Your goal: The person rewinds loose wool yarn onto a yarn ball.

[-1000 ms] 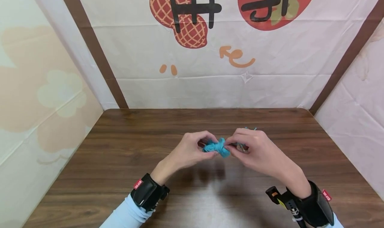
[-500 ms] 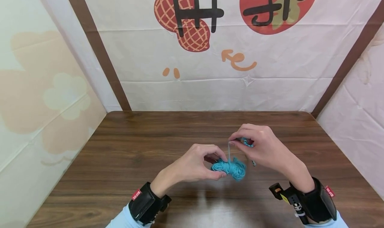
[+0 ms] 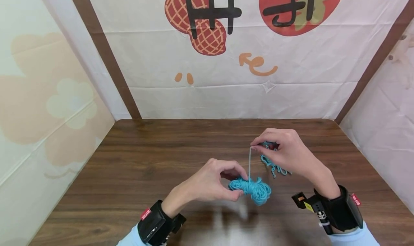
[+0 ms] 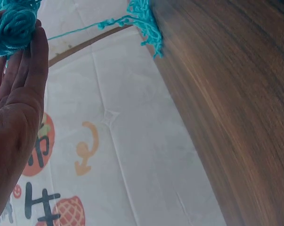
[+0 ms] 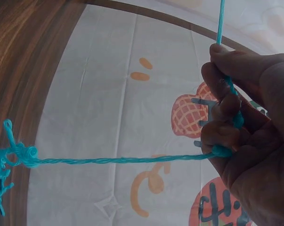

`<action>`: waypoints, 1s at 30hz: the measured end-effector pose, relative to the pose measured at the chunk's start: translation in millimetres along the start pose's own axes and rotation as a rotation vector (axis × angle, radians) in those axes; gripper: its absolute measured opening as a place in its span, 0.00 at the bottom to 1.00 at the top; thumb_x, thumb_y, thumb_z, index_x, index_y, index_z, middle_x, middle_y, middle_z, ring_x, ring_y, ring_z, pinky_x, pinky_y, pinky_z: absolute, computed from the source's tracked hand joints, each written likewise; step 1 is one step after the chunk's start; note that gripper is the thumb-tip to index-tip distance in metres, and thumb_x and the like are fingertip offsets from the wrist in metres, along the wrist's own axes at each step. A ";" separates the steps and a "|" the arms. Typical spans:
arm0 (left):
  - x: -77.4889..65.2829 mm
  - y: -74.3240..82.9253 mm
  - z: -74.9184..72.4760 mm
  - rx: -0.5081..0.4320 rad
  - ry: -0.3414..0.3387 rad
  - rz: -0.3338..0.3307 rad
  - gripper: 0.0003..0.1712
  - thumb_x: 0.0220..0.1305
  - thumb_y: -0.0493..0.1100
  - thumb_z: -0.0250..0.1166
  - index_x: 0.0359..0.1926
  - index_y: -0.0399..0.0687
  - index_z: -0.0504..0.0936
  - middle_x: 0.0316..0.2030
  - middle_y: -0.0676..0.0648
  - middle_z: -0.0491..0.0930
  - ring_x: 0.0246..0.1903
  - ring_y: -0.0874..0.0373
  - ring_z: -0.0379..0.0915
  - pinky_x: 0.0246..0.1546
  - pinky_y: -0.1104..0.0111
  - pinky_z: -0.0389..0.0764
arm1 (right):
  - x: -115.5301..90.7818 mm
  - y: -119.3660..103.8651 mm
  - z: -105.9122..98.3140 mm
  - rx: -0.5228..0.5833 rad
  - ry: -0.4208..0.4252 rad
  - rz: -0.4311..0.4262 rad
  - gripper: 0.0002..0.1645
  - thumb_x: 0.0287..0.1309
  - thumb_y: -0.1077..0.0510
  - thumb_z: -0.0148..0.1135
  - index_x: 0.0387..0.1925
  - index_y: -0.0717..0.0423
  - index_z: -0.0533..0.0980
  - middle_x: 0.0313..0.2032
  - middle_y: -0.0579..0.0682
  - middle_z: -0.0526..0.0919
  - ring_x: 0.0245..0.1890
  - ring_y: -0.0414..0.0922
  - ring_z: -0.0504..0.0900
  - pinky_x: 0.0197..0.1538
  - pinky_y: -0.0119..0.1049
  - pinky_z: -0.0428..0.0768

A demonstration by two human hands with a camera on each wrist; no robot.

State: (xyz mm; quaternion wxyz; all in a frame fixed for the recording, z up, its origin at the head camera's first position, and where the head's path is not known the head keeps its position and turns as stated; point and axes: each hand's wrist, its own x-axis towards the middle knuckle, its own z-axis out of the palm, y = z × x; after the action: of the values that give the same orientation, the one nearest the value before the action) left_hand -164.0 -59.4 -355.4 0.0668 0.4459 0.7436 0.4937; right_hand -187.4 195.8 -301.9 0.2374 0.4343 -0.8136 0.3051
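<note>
My left hand (image 3: 215, 181) holds one end of a turquoise yarn bundle (image 3: 259, 192), wound tight at its middle, between thumb and fingers. From that middle a yarn strand (image 3: 249, 163) runs straight up to my right hand (image 3: 289, 150), which pinches it between thumb and forefinger. The right wrist view shows more yarn (image 5: 238, 117) tucked under the curled fingers, with a twisted length (image 5: 118, 160) leading away. Below the right hand lies or hangs a loose yarn tangle (image 3: 273, 166); the left wrist view shows this tangle (image 4: 149, 26) too.
A dark wood-grain table (image 3: 155, 152) lies under both hands. Behind it stands a white printed cloth wall (image 3: 223, 102), with further cloth at the left and right sides. Each wrist carries a black strapped camera (image 3: 158, 222).
My right hand has moved up and away from the bundle, drawing out a lengthening strand. The left hand and bundle have shifted down and right. The loose tangle has come into view.
</note>
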 end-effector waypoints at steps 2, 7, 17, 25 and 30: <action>-0.3 0.6 1.1 -0.004 -0.017 0.002 0.15 0.56 0.37 0.73 0.45 0.51 0.83 0.39 0.53 0.87 0.38 0.70 0.81 0.45 0.72 0.87 | 0.2 1.8 -1.4 0.013 -0.004 0.011 0.18 0.47 0.71 0.76 0.37 0.48 0.87 0.31 0.40 0.88 0.24 0.29 0.73 0.27 0.19 0.69; -2.5 3.4 4.1 -0.007 -0.044 -0.003 0.16 0.56 0.37 0.73 0.45 0.52 0.83 0.39 0.53 0.87 0.38 0.71 0.81 0.45 0.73 0.86 | -0.6 5.7 -4.6 0.029 -0.030 0.067 0.15 0.52 0.68 0.75 0.38 0.45 0.88 0.32 0.36 0.88 0.21 0.29 0.68 0.24 0.22 0.66; -9.0 5.2 8.4 -0.009 -0.069 -0.029 0.15 0.56 0.39 0.73 0.45 0.54 0.84 0.39 0.57 0.87 0.38 0.72 0.81 0.46 0.73 0.86 | -4.1 14.1 -9.3 0.018 -0.022 0.154 0.09 0.57 0.64 0.73 0.37 0.47 0.88 0.32 0.44 0.89 0.21 0.32 0.70 0.25 0.23 0.68; -5.0 5.2 12.3 -0.037 -0.084 -0.029 0.15 0.56 0.39 0.74 0.45 0.56 0.84 0.39 0.59 0.86 0.37 0.71 0.80 0.45 0.72 0.87 | -8.9 19.7 -13.7 -0.025 -0.014 0.193 0.09 0.57 0.65 0.73 0.36 0.47 0.88 0.32 0.42 0.90 0.23 0.31 0.75 0.26 0.23 0.71; -1.5 5.9 13.0 -0.057 -0.077 -0.031 0.16 0.56 0.39 0.73 0.45 0.57 0.84 0.39 0.59 0.86 0.39 0.70 0.81 0.47 0.71 0.87 | -11.4 26.2 -18.9 -0.053 -0.006 0.221 0.08 0.60 0.64 0.71 0.37 0.47 0.88 0.33 0.45 0.90 0.21 0.32 0.71 0.25 0.24 0.70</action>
State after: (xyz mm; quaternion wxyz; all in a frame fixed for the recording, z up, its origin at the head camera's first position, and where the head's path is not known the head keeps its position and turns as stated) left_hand -152.6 -51.1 -357.8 0.1158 0.4511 0.7328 0.4961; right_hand -201.6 227.0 -303.7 0.2113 0.3362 -0.8650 0.3066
